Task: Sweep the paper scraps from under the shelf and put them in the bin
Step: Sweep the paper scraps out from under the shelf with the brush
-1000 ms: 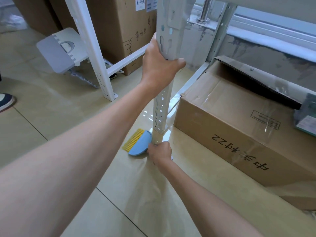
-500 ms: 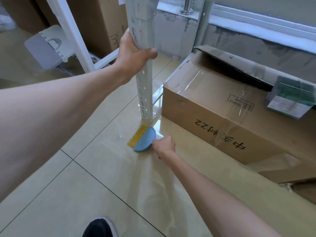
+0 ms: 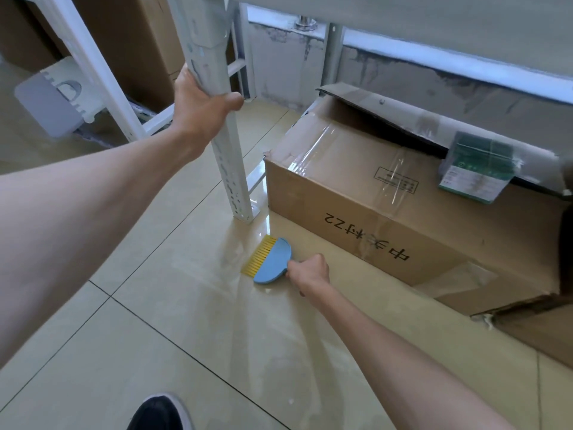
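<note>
My right hand (image 3: 308, 270) grips the handle of a small blue hand brush (image 3: 273, 262) with yellow bristles, held low on the tiled floor in front of the shelf leg. The bristles point left and away from me. My left hand (image 3: 203, 105) is wrapped around the white perforated shelf upright (image 3: 228, 162), well above its foot. No paper scraps and no bin show in this view.
A large taped cardboard box (image 3: 372, 193) lies on the floor right of the brush, with a green packet (image 3: 474, 173) on top. A grey folding step stool (image 3: 52, 99) and more boxes (image 3: 139, 41) stand at back left. My dark shoe (image 3: 158, 412) is at the bottom edge.
The brush and my right hand have drawn back from the foot of the shelf upright toward me. My view has pulled back and risen; my left hand keeps its hold on the upright.
</note>
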A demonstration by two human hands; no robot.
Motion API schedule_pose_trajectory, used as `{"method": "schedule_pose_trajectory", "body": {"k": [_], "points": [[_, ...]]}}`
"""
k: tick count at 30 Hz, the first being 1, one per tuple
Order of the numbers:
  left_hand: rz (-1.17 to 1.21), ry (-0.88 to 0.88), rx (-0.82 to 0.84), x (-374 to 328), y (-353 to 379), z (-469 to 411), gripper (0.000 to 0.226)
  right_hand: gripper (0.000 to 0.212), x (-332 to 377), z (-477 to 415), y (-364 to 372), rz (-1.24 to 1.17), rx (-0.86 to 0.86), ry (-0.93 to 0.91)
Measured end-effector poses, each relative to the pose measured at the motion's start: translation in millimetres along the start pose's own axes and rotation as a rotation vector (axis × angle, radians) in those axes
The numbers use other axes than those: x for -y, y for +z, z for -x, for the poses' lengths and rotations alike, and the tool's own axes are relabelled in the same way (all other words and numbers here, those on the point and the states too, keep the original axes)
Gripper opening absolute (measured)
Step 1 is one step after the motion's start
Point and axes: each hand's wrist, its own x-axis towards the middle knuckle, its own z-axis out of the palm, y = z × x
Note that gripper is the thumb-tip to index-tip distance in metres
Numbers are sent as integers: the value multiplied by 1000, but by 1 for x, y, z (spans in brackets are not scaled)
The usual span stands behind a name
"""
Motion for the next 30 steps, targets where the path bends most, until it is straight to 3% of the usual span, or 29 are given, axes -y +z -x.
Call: {"method": "schedule_pose_trajectory", "body": {"k": [11,14,16,17,20,22,25,30], "points": [[-193,-74,-79,-11,6,5,72,42,-29,2,-48,35,-20,44],[-384,-92,-185,-13,19,32,72,39,-41,6,-58,32,-3,69],[-574,17,-238,-7,37,67,78,37,-45,8,-64,25,1,81],[-607,123,-182,-4,48,89,78,36,-46,8,-65,22,6,80],[-646,438,296,-5,89,142,74,39,-48,10,-71,12,15,76],[-718,604,515,-8,117,158,73,40,-48,10,-77,17,-7,76],[-771,666,632,-16,156,168,80,39,-56,8,-89,6,-18,90],[-839,732,692,-16,203,183,78,44,-77,5,-112,-19,-13,117]]}}
